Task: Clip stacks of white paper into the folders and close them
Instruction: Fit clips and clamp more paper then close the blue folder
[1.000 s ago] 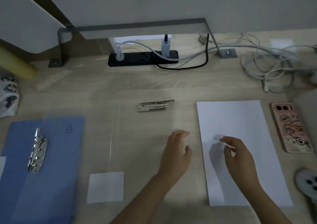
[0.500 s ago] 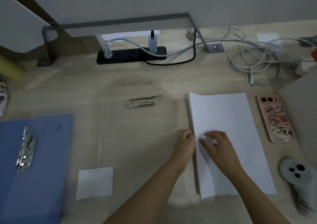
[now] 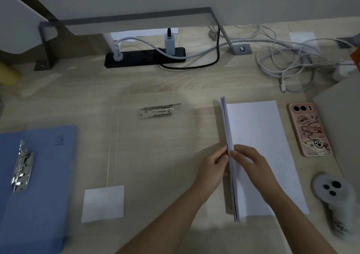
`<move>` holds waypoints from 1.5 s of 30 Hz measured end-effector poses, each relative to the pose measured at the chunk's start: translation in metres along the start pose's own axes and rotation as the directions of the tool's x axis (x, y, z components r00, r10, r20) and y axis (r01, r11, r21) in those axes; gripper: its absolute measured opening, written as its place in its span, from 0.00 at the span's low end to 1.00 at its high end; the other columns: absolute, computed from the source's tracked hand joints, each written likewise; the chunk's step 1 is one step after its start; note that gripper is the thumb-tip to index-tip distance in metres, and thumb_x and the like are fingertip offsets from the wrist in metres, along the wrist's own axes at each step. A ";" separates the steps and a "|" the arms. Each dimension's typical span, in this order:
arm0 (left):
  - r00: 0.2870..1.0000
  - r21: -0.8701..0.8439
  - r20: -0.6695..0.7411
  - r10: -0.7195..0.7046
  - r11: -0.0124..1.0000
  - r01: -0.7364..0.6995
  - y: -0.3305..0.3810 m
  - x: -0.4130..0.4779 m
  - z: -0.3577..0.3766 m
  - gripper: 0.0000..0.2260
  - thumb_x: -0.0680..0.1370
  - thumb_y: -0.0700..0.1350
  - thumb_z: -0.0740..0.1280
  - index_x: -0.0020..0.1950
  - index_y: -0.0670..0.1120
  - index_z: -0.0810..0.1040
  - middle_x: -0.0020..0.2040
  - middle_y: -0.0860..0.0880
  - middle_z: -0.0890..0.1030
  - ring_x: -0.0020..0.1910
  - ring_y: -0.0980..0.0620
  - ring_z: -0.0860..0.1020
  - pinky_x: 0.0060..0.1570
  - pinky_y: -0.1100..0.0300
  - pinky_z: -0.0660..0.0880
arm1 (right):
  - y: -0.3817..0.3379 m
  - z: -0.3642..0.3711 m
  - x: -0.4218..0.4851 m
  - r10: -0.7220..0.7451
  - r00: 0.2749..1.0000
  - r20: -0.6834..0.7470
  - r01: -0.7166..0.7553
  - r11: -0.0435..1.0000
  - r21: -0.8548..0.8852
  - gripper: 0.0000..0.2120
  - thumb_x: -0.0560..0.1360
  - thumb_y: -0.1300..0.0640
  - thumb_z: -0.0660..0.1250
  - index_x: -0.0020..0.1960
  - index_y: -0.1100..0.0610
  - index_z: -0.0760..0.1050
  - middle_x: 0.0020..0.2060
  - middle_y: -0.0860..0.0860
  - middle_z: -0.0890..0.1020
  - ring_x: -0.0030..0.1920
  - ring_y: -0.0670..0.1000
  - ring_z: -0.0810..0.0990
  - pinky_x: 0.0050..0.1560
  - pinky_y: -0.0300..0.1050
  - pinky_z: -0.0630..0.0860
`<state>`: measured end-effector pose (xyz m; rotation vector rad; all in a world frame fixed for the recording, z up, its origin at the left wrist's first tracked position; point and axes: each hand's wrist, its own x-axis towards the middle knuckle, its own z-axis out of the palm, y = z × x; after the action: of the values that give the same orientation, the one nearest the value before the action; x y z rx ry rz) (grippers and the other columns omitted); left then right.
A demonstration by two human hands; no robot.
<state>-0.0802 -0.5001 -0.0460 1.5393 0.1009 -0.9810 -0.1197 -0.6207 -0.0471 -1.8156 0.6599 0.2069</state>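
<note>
A stack of white paper lies on the desk at centre right. Its left edge is lifted, showing several sheet edges. My left hand pinches that lifted edge from the left. My right hand grips the same edge from the right, fingers over the top sheet. An open blue folder lies at the left with a metal clip on it. A loose metal clip rests on the desk at centre. A transparent folder cover lies in the middle, with a small white label at its lower left.
A pink-cased phone lies right of the paper. A grey controller sits at the lower right. A black power strip and tangled white cables lie at the back. A grey board is at the right edge.
Both hands came together at the stack's left edge and took hold of it. The edge has risen off the desk, fanning the sheets.
</note>
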 end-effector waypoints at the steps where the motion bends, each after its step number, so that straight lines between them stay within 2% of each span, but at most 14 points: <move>1: 1.000 0.010 -0.002 0.002 1.000 -0.001 0.000 0.000 0.000 0.18 0.81 0.42 0.56 0.72 0.47 0.65 0.67 0.49 0.74 0.52 0.62 0.76 0.40 0.74 0.76 | 0.000 0.000 0.000 -0.006 1.000 -0.002 0.006 1.000 -0.002 0.06 0.75 0.51 0.63 0.46 0.39 0.72 0.50 0.40 0.75 0.51 0.35 0.72 0.47 0.28 0.65; 4: 1.000 0.049 -0.011 0.011 0.999 -0.010 -0.003 0.002 -0.002 0.18 0.81 0.42 0.57 0.72 0.48 0.66 0.64 0.51 0.75 0.52 0.63 0.77 0.44 0.72 0.77 | 0.003 0.002 0.001 -0.012 1.000 -0.018 0.011 1.000 -0.026 0.06 0.75 0.53 0.63 0.48 0.41 0.73 0.50 0.42 0.75 0.50 0.37 0.73 0.47 0.26 0.64; 7: 0.998 0.150 -0.050 0.037 0.988 -0.029 -0.007 0.003 0.001 0.19 0.81 0.43 0.57 0.72 0.51 0.64 0.64 0.50 0.77 0.59 0.53 0.77 0.57 0.61 0.76 | 0.009 0.004 0.005 -0.008 0.999 -0.054 0.004 0.997 -0.072 0.09 0.76 0.54 0.62 0.56 0.49 0.73 0.55 0.47 0.75 0.53 0.42 0.72 0.48 0.27 0.63; 8: 0.996 0.206 -0.071 0.058 0.978 -0.042 -0.009 0.003 0.002 0.20 0.81 0.43 0.58 0.73 0.52 0.62 0.62 0.50 0.78 0.58 0.51 0.78 0.58 0.58 0.76 | 0.010 0.004 0.006 -0.006 0.998 -0.070 0.000 0.996 -0.093 0.12 0.76 0.54 0.62 0.59 0.52 0.73 0.57 0.48 0.75 0.54 0.43 0.71 0.51 0.29 0.64; 10: 0.989 0.338 -0.103 0.106 0.939 -0.066 -0.012 0.002 0.005 0.25 0.80 0.42 0.57 0.75 0.54 0.55 0.62 0.48 0.77 0.55 0.49 0.78 0.56 0.59 0.76 | 0.011 0.006 0.007 0.000 0.995 -0.100 -0.013 0.991 -0.131 0.15 0.77 0.55 0.61 0.62 0.56 0.73 0.60 0.51 0.76 0.56 0.44 0.71 0.57 0.36 0.65; 12: 0.986 0.458 -0.108 0.130 0.886 -0.067 -0.012 -0.002 0.004 0.28 0.81 0.40 0.56 0.76 0.53 0.46 0.72 0.49 0.67 0.62 0.52 0.74 0.58 0.66 0.71 | 0.011 0.008 0.007 0.000 0.993 -0.120 -0.019 0.988 -0.153 0.15 0.77 0.56 0.60 0.63 0.58 0.72 0.61 0.53 0.76 0.57 0.45 0.71 0.59 0.39 0.64; 14: 0.986 0.561 -0.088 0.141 0.825 -0.068 -0.014 -0.005 0.000 0.29 0.81 0.39 0.54 0.76 0.51 0.41 0.76 0.50 0.59 0.64 0.52 0.72 0.56 0.69 0.67 | 0.010 0.009 0.007 -0.009 0.991 -0.134 -0.014 0.986 -0.164 0.15 0.77 0.58 0.60 0.63 0.59 0.72 0.62 0.54 0.76 0.57 0.46 0.71 0.59 0.39 0.64; 18: 0.989 0.702 -0.064 0.132 0.711 -0.049 -0.015 -0.006 -0.004 0.29 0.81 0.39 0.53 0.76 0.48 0.41 0.78 0.49 0.50 0.55 0.48 0.76 0.43 0.65 0.69 | 0.009 0.010 0.006 -0.011 0.989 -0.147 -0.016 0.984 -0.179 0.15 0.77 0.58 0.60 0.62 0.60 0.72 0.62 0.54 0.75 0.58 0.48 0.71 0.59 0.38 0.63; 20: 0.991 0.729 -0.055 0.122 0.683 -0.043 -0.017 -0.006 -0.004 0.29 0.81 0.40 0.54 0.76 0.48 0.40 0.78 0.49 0.49 0.55 0.46 0.76 0.41 0.64 0.67 | 0.009 0.010 0.006 -0.016 0.989 -0.148 -0.012 0.983 -0.186 0.14 0.77 0.59 0.60 0.62 0.60 0.73 0.61 0.55 0.76 0.57 0.47 0.71 0.58 0.38 0.64; 27: 0.990 0.716 -0.060 0.130 0.697 -0.048 -0.020 -0.008 0.000 0.29 0.81 0.42 0.53 0.76 0.46 0.39 0.78 0.48 0.48 0.61 0.45 0.73 0.50 0.60 0.72 | 0.008 0.011 0.006 -0.033 0.990 -0.140 0.003 0.977 -0.212 0.15 0.77 0.58 0.60 0.62 0.60 0.72 0.62 0.55 0.75 0.54 0.44 0.69 0.57 0.37 0.63; 37: 0.982 0.702 -0.039 0.185 0.704 -0.105 -0.025 -0.009 -0.001 0.27 0.81 0.41 0.53 0.77 0.47 0.43 0.77 0.50 0.50 0.59 0.47 0.75 0.49 0.64 0.71 | 0.010 0.013 0.006 -0.044 0.989 -0.138 0.014 0.978 -0.210 0.15 0.77 0.59 0.60 0.62 0.61 0.72 0.63 0.55 0.74 0.54 0.44 0.68 0.55 0.37 0.63; 40: 0.980 0.658 -0.052 0.191 0.745 -0.110 -0.027 -0.010 -0.001 0.27 0.81 0.42 0.54 0.77 0.48 0.45 0.77 0.52 0.52 0.56 0.51 0.75 0.50 0.66 0.71 | 0.009 0.012 0.006 -0.054 0.989 -0.140 0.025 0.978 -0.206 0.14 0.77 0.59 0.60 0.62 0.61 0.72 0.62 0.55 0.74 0.54 0.44 0.69 0.55 0.37 0.63; 43: 0.978 0.496 -0.113 0.173 0.863 -0.095 -0.028 -0.009 0.000 0.25 0.81 0.42 0.55 0.76 0.48 0.50 0.70 0.58 0.63 0.53 0.60 0.73 0.51 0.73 0.67 | 0.009 0.014 0.004 -0.093 0.983 -0.157 0.058 0.974 -0.218 0.20 0.78 0.60 0.59 0.69 0.54 0.65 0.57 0.53 0.76 0.53 0.50 0.76 0.51 0.39 0.70; 45: 0.976 0.333 -0.147 0.160 0.937 -0.104 -0.027 -0.006 -0.001 0.20 0.81 0.41 0.56 0.73 0.47 0.62 0.55 0.56 0.76 0.45 0.64 0.74 0.45 0.76 0.68 | 0.010 0.017 0.000 -0.178 0.972 -0.155 0.127 0.947 -0.296 0.25 0.78 0.62 0.56 0.73 0.49 0.57 0.45 0.51 0.75 0.40 0.52 0.78 0.39 0.35 0.73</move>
<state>-0.0989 -0.4895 -0.0629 1.9069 -0.0456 -0.7820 -0.1219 -0.6071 -0.0616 -2.1723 0.6349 0.0334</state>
